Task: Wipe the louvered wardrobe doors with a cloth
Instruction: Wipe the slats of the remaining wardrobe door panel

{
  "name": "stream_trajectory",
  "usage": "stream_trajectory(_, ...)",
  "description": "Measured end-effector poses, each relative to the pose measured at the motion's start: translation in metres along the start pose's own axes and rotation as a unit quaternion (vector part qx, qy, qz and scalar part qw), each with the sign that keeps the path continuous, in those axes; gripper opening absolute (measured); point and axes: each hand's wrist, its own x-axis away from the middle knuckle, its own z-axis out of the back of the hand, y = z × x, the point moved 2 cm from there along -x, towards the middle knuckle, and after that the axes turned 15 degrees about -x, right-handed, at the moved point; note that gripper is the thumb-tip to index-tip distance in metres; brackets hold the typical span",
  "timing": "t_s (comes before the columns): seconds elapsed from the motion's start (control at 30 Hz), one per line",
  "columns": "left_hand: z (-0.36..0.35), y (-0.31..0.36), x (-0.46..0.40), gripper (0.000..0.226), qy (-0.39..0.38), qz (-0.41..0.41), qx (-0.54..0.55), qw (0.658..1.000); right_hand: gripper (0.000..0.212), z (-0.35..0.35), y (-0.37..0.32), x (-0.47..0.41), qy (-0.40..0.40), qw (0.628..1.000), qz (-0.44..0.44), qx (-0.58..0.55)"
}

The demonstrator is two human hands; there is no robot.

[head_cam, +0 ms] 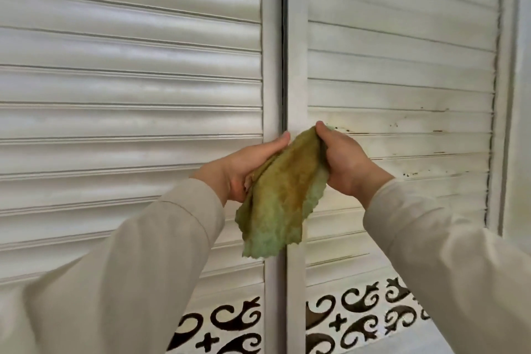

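Two white louvered wardrobe doors fill the view, the left door (129,80) and the right door (402,66), meeting at a dark centre gap. A green cloth (281,198) with yellow-brown stains hangs in front of that gap. My left hand (247,169) holds the cloth's left side, thumb stretched along its upper edge. My right hand (342,161) grips the cloth's upper right part with curled fingers. The cloth hangs away from the slats, its scalloped lower edge loose.
Dark specks and streaks mark the right door's slats (416,123) beside my right hand. Below the slats, both doors have a cut-out panel with dark scroll ornaments (353,322). The right door's frame stile (505,95) borders a pale wall at far right.
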Motion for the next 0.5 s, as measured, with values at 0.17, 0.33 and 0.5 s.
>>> stream_trajectory(0.17, -0.040, 0.044, -0.055, 0.044, 0.113, -0.103, 0.123, 0.980, 0.037, 0.061, -0.028, -0.038, -0.018, 0.997, -0.016, 0.073)
stream_trajectory(0.33, -0.035, 0.079, -0.089, 0.035, 0.286, -0.165, 0.230, 0.916, 0.031, 0.091, -0.057, -0.060, 0.036, 0.994, 0.026, 0.095)
stream_trajectory(0.5, -0.050, 0.082, -0.121, 0.034, 0.314, -0.176, 0.099, 0.928, 0.026, 0.102, -0.067, -0.071, 0.063, 0.992, 0.030, 0.102)
